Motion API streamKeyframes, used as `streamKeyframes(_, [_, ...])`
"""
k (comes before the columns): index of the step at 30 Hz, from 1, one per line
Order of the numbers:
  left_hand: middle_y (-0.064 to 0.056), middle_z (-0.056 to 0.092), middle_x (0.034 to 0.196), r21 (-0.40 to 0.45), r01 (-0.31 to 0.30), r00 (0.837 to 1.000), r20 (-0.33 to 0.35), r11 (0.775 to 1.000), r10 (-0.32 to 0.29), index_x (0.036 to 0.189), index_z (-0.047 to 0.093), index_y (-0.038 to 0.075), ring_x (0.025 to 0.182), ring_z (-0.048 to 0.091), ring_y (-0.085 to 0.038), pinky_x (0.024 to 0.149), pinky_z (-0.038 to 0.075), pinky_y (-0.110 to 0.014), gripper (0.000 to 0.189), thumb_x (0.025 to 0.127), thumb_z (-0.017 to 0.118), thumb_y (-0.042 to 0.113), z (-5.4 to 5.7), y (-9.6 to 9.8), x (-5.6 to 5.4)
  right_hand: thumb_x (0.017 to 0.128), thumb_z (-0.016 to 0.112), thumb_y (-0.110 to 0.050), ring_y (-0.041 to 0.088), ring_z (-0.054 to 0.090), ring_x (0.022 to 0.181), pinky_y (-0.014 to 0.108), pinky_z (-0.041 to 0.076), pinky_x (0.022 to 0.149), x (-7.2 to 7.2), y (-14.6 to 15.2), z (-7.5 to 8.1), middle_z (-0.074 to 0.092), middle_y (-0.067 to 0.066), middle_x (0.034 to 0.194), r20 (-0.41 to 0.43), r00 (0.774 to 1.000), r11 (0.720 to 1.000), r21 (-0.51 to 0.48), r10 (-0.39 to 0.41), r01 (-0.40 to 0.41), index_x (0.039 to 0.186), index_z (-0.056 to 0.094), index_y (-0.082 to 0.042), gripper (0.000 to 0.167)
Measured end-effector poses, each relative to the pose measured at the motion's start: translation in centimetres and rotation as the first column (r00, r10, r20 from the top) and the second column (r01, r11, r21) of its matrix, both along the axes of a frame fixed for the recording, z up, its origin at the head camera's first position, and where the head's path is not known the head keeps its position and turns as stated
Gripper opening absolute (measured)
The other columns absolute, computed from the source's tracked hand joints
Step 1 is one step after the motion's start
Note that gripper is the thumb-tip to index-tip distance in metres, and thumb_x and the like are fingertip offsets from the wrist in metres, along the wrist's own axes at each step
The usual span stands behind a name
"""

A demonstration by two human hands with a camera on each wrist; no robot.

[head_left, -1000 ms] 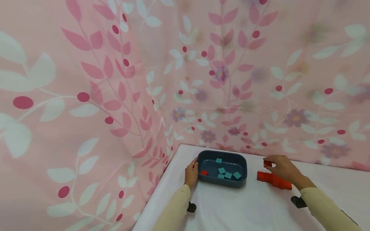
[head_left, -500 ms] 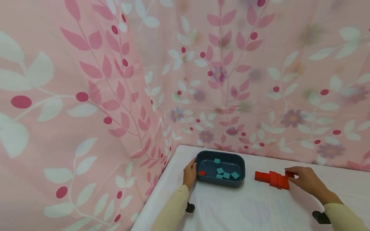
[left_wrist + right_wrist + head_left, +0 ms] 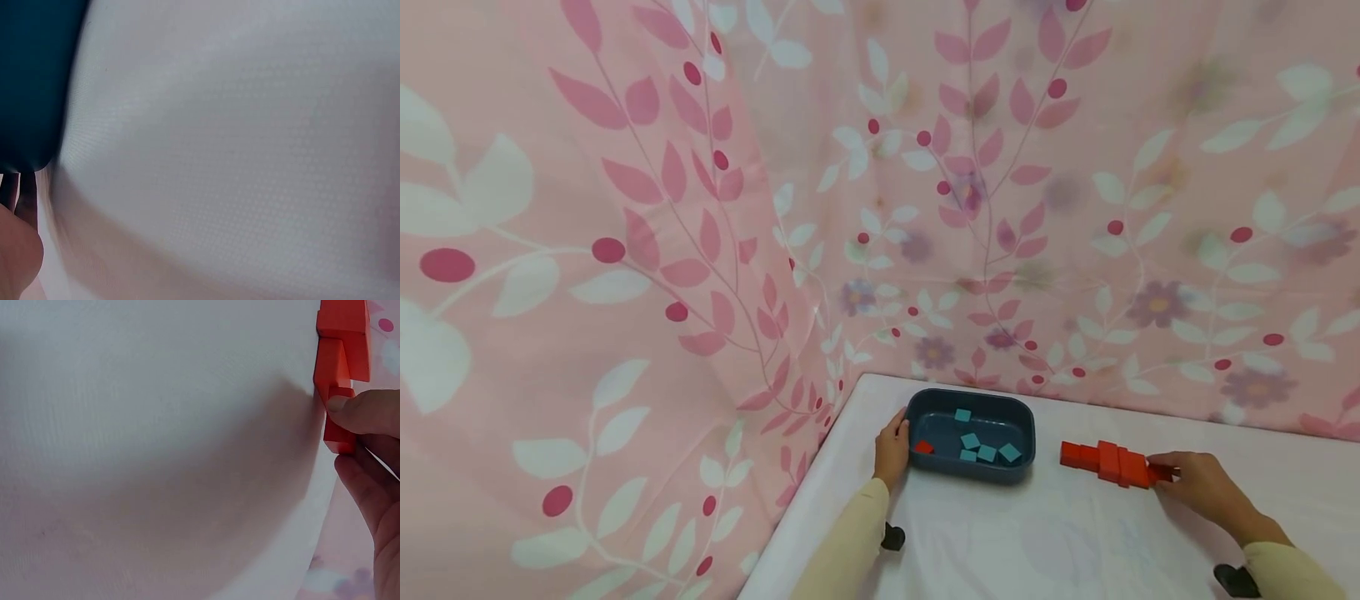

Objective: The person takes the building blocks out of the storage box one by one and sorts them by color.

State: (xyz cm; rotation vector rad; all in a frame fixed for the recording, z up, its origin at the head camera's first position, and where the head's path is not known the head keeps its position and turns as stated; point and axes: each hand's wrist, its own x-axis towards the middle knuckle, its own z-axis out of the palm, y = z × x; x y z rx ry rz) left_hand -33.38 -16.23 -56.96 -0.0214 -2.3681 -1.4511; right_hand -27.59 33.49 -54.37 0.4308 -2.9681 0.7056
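My right hand (image 3: 1206,483) pinches a small red block (image 3: 339,436) between thumb and fingers. It holds the block at the right end of a row of red blocks (image 3: 1105,462) on the white table; in the right wrist view the held block overlaps the last block of the row. My left hand (image 3: 891,452) rests against the outer left wall of a dark blue container (image 3: 973,473), its fingers reaching up to the rim. Inside the container lie several teal pieces (image 3: 987,452) and one red piece (image 3: 923,447).
White cloth (image 3: 1000,542) covers the table. Pink floral fabric (image 3: 865,208) hangs behind the table and along its left side. A dark device is on each wrist (image 3: 1235,581).
My right hand has carried the red block from above the left part of the row to its right end, then lowered it there. My left hand stays at the container.
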Motion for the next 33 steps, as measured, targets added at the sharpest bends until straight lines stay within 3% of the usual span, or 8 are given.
streamKeyframes(5, [-0.013,0.059,0.133,0.002,0.006,1.0,-0.007,1.0,-0.006,0.136,0.056,0.001,0.124,0.054,-0.027,0.105,0.041,-0.046,0.037,0.102,0.05,0.012,0.1,0.0,0.0,0.073,0.082,-0.006,0.039,0.062,0.091,0.059,0.052,0.08,-0.2,-0.1,0.0,0.068,0.024,0.101,0.062,0.998,1.0,0.013,-0.018,0.017,0.111,0.068,0.007,0.043])
streamKeyframes(12, [-0.014,0.059,0.133,0.011,0.019,1.0,-0.024,1.0,-0.019,0.136,0.055,-0.001,0.124,0.054,-0.03,0.104,0.041,-0.047,0.036,0.102,0.049,0.011,0.2,0.0,-0.2,0.073,0.081,-0.005,0.042,0.06,0.091,0.061,0.051,0.08,-0.2,-0.1,-0.4,0.067,0.026,0.101,0.031,0.999,1.0,0.018,-0.024,0.024,0.11,0.068,0.008,0.042])
streamKeyframes(21, [-0.014,0.059,0.134,0.006,0.02,1.0,-0.002,1.0,-0.02,0.137,0.054,0.0,0.125,0.054,-0.029,0.104,0.041,-0.047,0.037,0.102,0.049,0.011,-0.1,0.0,-0.1,0.073,0.08,-0.005,0.045,0.059,0.094,0.063,0.049,0.08,0.0,-0.3,-0.7,0.065,0.031,0.105,0.059,0.997,0.999,-0.016,-0.051,0.052,0.112,0.067,0.01,0.044])
streamKeyframes(28, [-0.012,0.059,0.133,0.009,0.013,1.0,0.014,1.0,-0.013,0.136,0.056,0.003,0.125,0.054,-0.028,0.104,0.041,-0.048,0.037,0.102,0.05,0.015,-0.2,0.0,-0.2,0.075,0.079,-0.008,0.047,0.057,0.097,0.063,0.049,0.078,-0.6,-0.9,1.4,0.064,0.031,0.111,0.069,0.997,0.999,-0.022,-0.039,0.041,0.115,0.067,0.006,0.044])
streamKeyframes(33, [-0.013,0.059,0.133,0.01,0.006,1.0,0.014,1.0,-0.006,0.136,0.057,0.002,0.124,0.054,-0.03,0.103,0.041,-0.049,0.037,0.102,0.05,0.016,-0.4,-0.1,-0.2,0.079,0.076,-0.008,0.044,0.06,0.094,0.057,0.055,0.074,-1.6,-3.5,3.6,0.064,0.028,0.113,-0.066,0.998,0.996,-0.086,-0.006,0.0,0.116,0.067,0.006,0.041])
